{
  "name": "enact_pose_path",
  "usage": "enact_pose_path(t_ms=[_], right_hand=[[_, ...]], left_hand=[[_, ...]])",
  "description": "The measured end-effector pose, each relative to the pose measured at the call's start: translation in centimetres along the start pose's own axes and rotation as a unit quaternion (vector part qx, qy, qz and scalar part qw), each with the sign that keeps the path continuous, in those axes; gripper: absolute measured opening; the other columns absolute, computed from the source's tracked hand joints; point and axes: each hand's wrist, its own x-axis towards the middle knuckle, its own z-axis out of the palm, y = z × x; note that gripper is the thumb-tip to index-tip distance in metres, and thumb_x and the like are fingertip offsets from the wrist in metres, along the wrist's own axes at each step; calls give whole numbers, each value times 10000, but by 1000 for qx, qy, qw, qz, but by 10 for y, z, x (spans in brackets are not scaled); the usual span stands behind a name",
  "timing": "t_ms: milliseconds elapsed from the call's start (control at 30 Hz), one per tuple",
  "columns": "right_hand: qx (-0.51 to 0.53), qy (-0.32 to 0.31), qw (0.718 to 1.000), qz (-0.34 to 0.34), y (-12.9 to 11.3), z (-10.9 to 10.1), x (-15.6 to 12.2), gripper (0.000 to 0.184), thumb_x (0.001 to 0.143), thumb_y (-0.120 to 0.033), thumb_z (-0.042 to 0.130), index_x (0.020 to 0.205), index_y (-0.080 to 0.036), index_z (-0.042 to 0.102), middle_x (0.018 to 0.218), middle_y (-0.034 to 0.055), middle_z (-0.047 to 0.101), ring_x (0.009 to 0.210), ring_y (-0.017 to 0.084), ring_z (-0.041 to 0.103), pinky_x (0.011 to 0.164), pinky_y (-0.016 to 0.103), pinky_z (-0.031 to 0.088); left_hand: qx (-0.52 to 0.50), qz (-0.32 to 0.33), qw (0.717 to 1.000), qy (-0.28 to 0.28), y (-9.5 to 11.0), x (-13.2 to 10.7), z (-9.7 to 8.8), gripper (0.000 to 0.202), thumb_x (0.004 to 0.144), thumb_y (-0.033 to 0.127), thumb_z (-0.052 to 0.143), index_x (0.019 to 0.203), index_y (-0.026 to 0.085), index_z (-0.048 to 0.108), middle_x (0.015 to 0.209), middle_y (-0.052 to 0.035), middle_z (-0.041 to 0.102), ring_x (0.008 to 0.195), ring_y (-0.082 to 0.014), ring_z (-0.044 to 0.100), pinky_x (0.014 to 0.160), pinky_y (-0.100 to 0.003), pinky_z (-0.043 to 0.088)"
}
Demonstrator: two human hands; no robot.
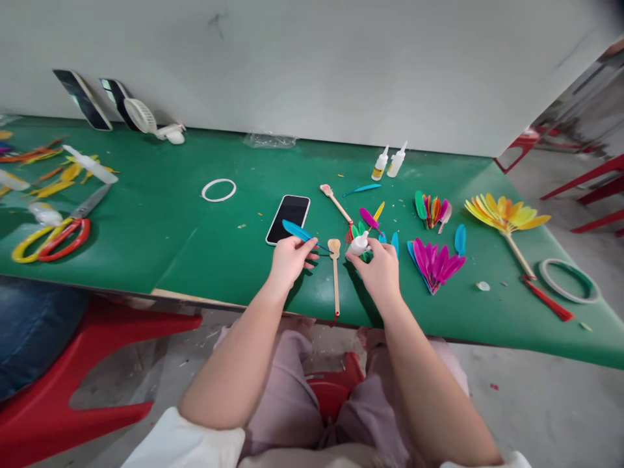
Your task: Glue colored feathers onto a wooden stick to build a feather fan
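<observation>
At the frame's centre, the left hand (291, 259) pinches a blue feather (296, 230), apparently to point it toward the wooden handle (336, 279), while the right hand (383, 266) holds a glue bottle (359, 245).

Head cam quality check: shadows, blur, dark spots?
Head view: shadow on the green table beside the right hand; head view: red furniture at far right looks soft; head view: top-right corner darkens.

Nothing legible (the yellow label (377, 173) on one standing bottle (381, 160) is too small).
</observation>
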Motion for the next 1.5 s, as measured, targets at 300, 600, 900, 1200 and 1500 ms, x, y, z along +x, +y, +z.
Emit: enact_pose_path(t_ms=[300,600,900,1200,1500], right_hand=[[-44,18,998,-32,4,5,1,357,663,-381,665,957,-189,604,821,77,624,883,255,482,775,358,391],[-37,13,999,-36,5,5,1,351,664,-371,665,956,-186,603,832,79,620,891,258,489,772,357,394],[-16,13,999,-46,5,6,0,355,682,-354,645,995,-196,588,869,85,613,904,258,486,774,367,400],[-37,21,997,-57,6,6,-1,509,669,-376,669,1121,-183,536,929,95,626,953,271,498,807,395,403],[-26,34,982,-185,-11,5,-53,193,815,-289,519,940,-203,640,961,85,656,948,228,543,849,408,439]], left_hand=[[9,-18,1000,9,0,5,2,235,691,331,638,702,98,610,653,-64,633,495,-114,593,330,-154,419],[7,-15,1000,8,-1,5,1,231,688,324,643,685,95,609,642,-57,621,481,-99,574,337,-152,422],[31,-17,999,4,-3,6,4,216,704,319,630,674,108,597,646,-52,632,459,-99,576,327,-157,418],[50,-16,999,-5,-8,9,4,236,714,315,619,606,112,562,560,-19,592,359,-66,507,326,-162,428],[53,-19,998,-2,-6,8,5,258,716,329,614,577,125,539,520,2,571,358,-72,510,322,-164,416]])
